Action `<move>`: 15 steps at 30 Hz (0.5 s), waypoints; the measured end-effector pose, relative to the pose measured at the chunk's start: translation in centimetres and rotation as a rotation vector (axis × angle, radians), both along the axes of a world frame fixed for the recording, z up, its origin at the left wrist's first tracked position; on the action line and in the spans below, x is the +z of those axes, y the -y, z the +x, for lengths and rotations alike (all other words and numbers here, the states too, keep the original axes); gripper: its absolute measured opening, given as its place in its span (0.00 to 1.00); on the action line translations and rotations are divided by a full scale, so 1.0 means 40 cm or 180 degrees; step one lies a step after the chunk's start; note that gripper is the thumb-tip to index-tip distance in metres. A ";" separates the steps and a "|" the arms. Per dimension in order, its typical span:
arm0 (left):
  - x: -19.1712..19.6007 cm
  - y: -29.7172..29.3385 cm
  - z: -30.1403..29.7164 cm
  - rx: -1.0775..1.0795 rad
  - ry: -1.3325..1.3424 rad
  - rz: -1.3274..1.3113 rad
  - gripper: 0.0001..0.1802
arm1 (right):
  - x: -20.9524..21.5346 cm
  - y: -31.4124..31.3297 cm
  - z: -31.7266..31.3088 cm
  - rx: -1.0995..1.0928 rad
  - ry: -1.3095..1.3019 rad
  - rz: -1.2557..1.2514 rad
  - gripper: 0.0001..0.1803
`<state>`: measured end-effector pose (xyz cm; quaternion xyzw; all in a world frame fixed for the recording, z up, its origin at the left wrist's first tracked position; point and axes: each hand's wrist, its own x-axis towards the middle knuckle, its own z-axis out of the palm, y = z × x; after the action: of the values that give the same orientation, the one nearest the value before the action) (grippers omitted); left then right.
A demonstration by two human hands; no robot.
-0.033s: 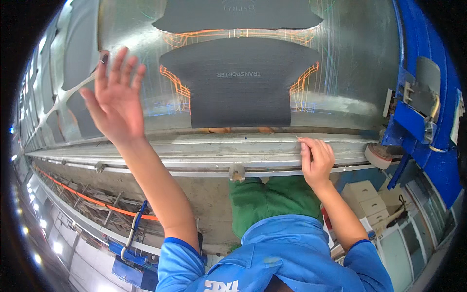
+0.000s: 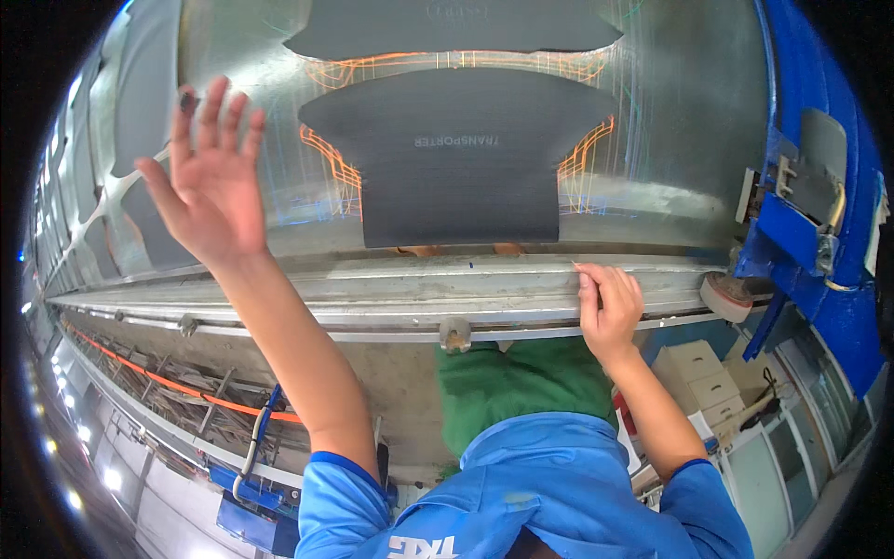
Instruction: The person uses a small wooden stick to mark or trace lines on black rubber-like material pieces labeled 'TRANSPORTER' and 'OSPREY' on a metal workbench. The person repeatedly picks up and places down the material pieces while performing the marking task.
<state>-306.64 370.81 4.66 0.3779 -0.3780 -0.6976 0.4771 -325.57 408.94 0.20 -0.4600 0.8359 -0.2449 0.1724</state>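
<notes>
My left hand (image 2: 220,186) is raised at the left over the shiny metal surface (image 2: 689,140), its fingers spread and the palm showing. A small dark patch covers its index fingertip; I cannot tell what it is. My right hand (image 2: 612,307) is closed at the metal rail (image 2: 391,289), thumb against curled fingers. A thin pale tip shows at these fingers, too small to name. Between my hands lies a dark grey shaped sheet (image 2: 461,186) with faint lettering, flat on the metal. Beyond it lies a second dark grey sheet (image 2: 456,33).
Orange lines (image 2: 337,168) are drawn on the metal around the nearer sheet. More grey sheets (image 2: 144,102) lie at the far left. A blue machine frame (image 2: 801,233) with a round pale-edged wheel (image 2: 726,296) stands at the right. White drawers (image 2: 698,387) stand below it.
My left hand has shifted slightly left and away from me. My right hand has stayed almost in place, still closed at the rail. The sheets look unmoved apart from a small shift of the view.
</notes>
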 end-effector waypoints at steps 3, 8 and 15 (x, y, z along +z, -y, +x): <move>-0.037 0.065 -0.040 0.0223 -0.0399 -0.0052 0.44 | -0.002 0.002 -0.007 0.0008 -0.0068 0.0001 0.08; -0.103 0.113 -0.007 -0.0573 -0.2047 0.0522 0.44 | -0.004 0.008 -0.003 -0.0097 -0.0068 -0.0012 0.10; -0.147 0.093 -0.012 -0.0983 -0.2667 0.1289 0.36 | 0.005 0.004 -0.008 0.0018 -0.0117 0.0120 0.11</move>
<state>-307.14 367.08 -1.22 0.0894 -0.0619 -0.9118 0.3960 -325.90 408.78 0.39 -0.4635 0.8421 -0.2200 0.1663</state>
